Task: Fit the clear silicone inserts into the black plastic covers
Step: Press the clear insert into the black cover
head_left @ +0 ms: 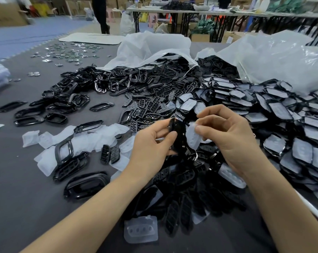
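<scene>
My left hand (150, 143) grips a black plastic cover (179, 134) on edge above the table, thumb on its near side. Right beside it my right hand (225, 132) pinches a clear silicone insert (192, 137), whose left edge touches the cover. More loose clear inserts (92, 137) lie spread on the grey cloth to the left, and one (141, 229) sits near the front. Bare black covers (154, 108) are heaped in the middle and below my hands.
A large pile of covers with inserts in them (282, 114) fills the right side. Two open plastic bags (154, 48) spill black parts at the back. Glossy black frames (70, 99) lie at left, small metal pieces (66, 53) farther back. A person stands in the background.
</scene>
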